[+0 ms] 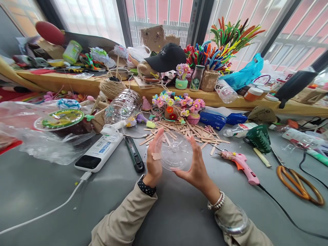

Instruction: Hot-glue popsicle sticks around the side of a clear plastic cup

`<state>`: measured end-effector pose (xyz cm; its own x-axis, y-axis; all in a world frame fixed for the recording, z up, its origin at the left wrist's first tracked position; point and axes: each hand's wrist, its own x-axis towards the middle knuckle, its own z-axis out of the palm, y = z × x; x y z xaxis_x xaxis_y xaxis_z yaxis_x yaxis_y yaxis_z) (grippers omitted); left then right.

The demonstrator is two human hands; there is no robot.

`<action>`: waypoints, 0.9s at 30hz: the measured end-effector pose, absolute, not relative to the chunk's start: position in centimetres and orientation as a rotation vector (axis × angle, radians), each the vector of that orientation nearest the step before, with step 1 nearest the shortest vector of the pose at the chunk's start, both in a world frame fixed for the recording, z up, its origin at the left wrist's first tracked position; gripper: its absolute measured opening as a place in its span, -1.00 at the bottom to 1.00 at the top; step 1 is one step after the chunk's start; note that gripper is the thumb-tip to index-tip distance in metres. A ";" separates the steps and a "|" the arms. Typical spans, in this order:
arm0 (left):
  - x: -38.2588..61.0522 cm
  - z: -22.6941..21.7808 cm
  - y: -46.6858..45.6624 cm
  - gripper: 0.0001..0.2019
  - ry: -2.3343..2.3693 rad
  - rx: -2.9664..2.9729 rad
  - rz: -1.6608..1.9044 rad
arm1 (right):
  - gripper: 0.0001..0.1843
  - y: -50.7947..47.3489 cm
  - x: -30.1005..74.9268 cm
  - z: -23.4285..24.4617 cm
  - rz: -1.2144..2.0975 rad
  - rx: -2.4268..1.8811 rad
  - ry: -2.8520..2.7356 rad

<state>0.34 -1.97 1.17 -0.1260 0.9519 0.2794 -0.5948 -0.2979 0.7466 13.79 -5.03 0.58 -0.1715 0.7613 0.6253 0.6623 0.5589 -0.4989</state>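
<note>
Between my two hands is a clear round plastic piece, see-through, with rings moulded in its face; whether it is a lid or a cut bottle base I cannot tell. My left hand is pressed to its left side, the fingers pointing up. A short pale wooden piece shows at that edge. On the right side, my right hand curves round the rim, thumb below and fingers above. Just beyond lie many flat wooden craft sticks in a loose heap.
To the right are a pink hot glue gun with its cord and orange-handled scissors. A utility knife and a white power bank with a cable lie left. Behind, a wooden shelf carries crafts and pipe cleaners.
</note>
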 end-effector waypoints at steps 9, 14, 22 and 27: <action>0.1 1.6 -2.2 -0.55 0.541 0.924 1.641 | 0.05 -5.3 13.3 0.1 0.112 -1.090 -1.910; 0.2 1.5 -2.3 -0.57 0.536 0.929 1.656 | 0.03 -5.3 13.2 0.0 0.132 -1.066 -1.917; 0.4 1.3 -1.9 -0.56 0.638 0.845 1.626 | -0.01 -5.1 13.3 0.1 0.047 -1.117 -1.853; 0.8 1.0 -1.9 -0.41 0.770 0.718 1.476 | -0.11 -4.6 13.8 -0.1 -0.130 -1.159 -1.811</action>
